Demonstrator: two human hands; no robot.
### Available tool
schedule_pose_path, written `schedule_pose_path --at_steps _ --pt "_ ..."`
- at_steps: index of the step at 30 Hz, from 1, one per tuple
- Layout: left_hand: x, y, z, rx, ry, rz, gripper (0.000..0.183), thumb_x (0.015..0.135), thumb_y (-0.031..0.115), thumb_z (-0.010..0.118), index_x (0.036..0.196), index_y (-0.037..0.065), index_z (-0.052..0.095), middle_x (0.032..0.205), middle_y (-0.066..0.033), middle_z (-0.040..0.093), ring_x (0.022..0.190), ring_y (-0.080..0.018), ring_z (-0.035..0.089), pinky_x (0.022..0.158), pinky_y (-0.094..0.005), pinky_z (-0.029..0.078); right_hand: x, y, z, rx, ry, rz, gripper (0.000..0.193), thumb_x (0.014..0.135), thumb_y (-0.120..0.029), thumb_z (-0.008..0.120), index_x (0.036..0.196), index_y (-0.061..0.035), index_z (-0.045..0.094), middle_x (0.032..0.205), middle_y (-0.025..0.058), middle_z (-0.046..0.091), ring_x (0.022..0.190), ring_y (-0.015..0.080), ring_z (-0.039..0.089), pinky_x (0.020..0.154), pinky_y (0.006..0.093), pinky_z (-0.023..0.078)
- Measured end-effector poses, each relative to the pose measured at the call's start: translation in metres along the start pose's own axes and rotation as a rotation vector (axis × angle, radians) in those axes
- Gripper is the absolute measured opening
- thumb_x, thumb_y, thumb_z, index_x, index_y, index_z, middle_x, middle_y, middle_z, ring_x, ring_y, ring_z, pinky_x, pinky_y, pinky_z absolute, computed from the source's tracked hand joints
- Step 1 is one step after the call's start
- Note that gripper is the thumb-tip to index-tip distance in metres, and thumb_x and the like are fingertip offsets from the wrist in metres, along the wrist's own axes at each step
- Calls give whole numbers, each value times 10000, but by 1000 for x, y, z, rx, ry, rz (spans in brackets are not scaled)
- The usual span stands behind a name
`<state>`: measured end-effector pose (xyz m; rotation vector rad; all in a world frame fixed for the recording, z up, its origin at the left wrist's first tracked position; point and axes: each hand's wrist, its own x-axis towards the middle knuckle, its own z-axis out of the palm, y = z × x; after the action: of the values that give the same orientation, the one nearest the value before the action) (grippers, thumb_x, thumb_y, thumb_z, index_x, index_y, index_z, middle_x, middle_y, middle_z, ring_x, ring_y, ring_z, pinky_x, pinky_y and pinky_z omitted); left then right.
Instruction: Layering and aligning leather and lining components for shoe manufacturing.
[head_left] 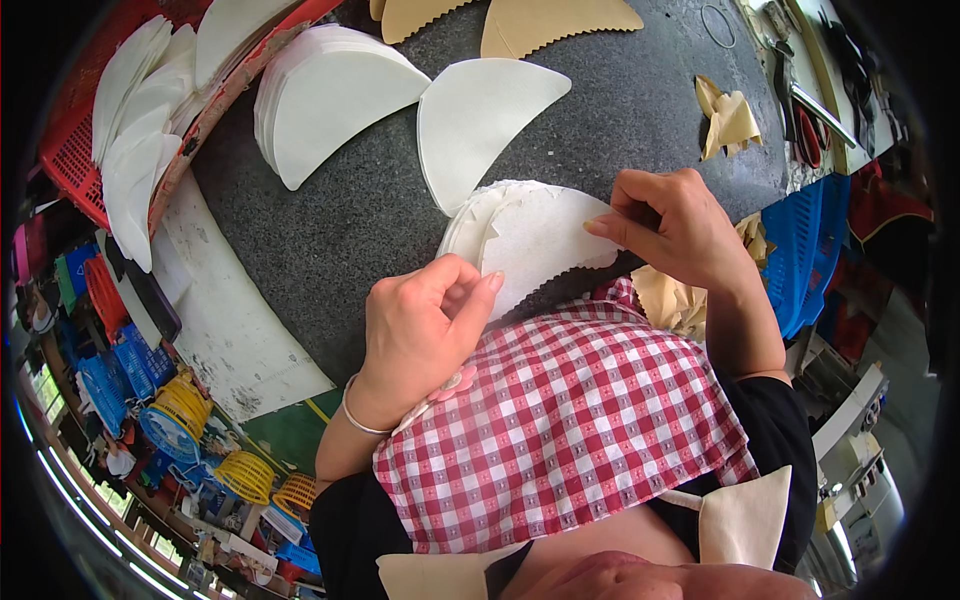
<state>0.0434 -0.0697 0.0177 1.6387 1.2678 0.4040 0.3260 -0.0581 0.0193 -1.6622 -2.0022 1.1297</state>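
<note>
Left fingers and right fingers, nearly closed, pinched the white piece; light, even grip suited its toothed edge.

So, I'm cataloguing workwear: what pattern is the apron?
The apron is checked in red, pink and white; the head view shows it best.

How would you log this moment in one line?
left hand: touching white piece, left end | right hand: pinching its right end | nearby: white stacks on dark table

Fingers on white zigzag-edged piece
</note>
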Motion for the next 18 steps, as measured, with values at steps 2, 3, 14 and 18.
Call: schedule_pose_path --at_steps 2,3,14,18 --pt "2 1 1 87 1 -6 183 937 126 749 827 -11 700 659 -84 710 592 -96 686 554 -240 531 1 3 3 16 5 -3 336 866 -194 823 734 -16 571 577 74 512 498 170 464 492 336 371" --pt "3 1 2 87 3 -8 183 937 126 749 827 -11 700 659 -84 710 592 -96 686 554 -240 531 2 5 4 -10 6 -14 331 862 -195 822 736 -16 574 578 82 513 497 181 471 494 340 376" --pt "45 27 -21 447 169 359 572 627 316 961 1032 68 641 927 -52 701 802 -200 686 662 -315 538 -4 -17 -6 -32 70 -138 311 817 -160 829 732 -19 564 625 113 540 525 283 557 519 371 419" --pt "64 45 -28 122 -181 433 463 689 144 888 1098 28 707 908 -101 725 801 -271 717 724 -341 562 -11 -50 -15 34 9 -266 256 820 -143 817 776 -3 607 671 102 585 563 278 606 526 367 446"
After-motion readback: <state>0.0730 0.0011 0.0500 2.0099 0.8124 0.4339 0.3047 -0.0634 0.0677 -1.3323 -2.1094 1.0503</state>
